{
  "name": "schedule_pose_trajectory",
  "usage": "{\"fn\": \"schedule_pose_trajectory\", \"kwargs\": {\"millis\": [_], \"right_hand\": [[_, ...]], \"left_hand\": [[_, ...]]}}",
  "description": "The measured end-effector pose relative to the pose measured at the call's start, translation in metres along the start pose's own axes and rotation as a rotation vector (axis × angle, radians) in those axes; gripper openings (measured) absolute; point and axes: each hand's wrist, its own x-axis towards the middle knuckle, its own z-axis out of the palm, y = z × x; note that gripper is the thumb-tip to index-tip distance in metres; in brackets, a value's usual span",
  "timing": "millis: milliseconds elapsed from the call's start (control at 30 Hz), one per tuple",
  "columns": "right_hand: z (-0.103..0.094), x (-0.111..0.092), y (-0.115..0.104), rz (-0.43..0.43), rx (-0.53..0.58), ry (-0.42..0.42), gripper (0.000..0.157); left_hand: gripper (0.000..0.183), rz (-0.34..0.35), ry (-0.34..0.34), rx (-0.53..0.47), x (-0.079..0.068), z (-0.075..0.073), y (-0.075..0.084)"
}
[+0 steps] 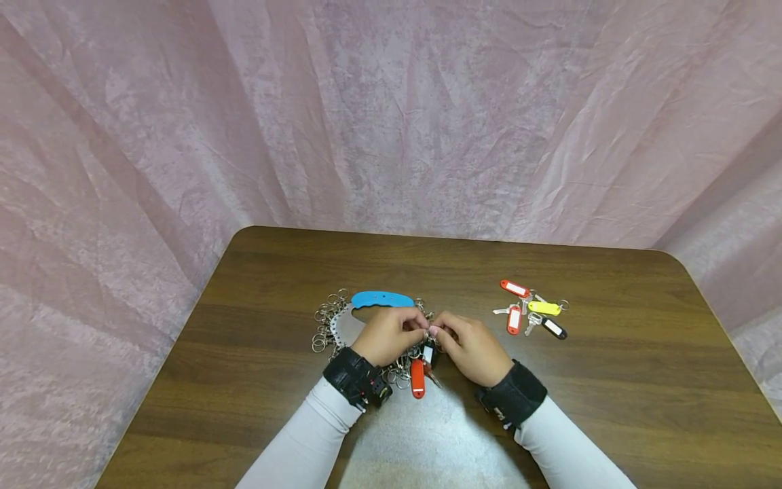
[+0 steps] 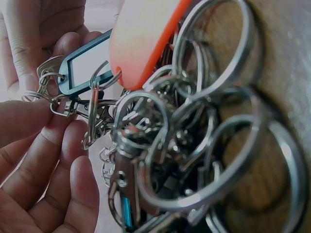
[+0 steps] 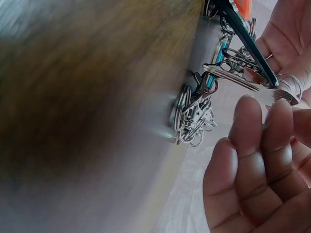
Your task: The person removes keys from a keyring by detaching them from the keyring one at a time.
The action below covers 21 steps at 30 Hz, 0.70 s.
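Note:
A metal key-holder plate (image 1: 348, 327) with a blue handle (image 1: 381, 299) and many rings and snap hooks along its edge lies under my hands. With thumb and fingers, my left hand (image 1: 386, 336) pinches a small snap hook (image 2: 63, 108) at the plate's right side. Opposite it, my right hand (image 1: 479, 353) pinches a silver key (image 3: 233, 76), whose ring joins a dark key tag (image 2: 90, 65) with a white label. The fingertips of both hands nearly meet. Below them hangs a red key tag (image 1: 417, 379). Fingers partly hide the hook and ring.
To the right lie several loose keys with tags: a yellow tag (image 1: 544, 308), a black tag (image 1: 554, 329), a red tag (image 1: 514, 320) and another red tag (image 1: 514, 288). The brown wooden table (image 1: 275, 265) ends at a pink curtain (image 1: 391, 136).

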Motion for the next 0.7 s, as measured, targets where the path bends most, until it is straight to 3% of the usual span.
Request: {"fn": "schedule_pose_trajectory", "kwargs": {"millis": [400,700], "right_hand": [[0.0006,-0.0007,0.0024,0.021,-0.016,-0.004,0.008],[0.0010,0.0002,0.0025,-0.029,0.034,-0.001,0.008]], "left_hand": [[0.009,0.016,0.013,-0.010,-0.0018,-0.0021,0.0033],[0.008,-0.043,-0.003,-0.083,-0.0002,-0.0005,-0.0012]]}}
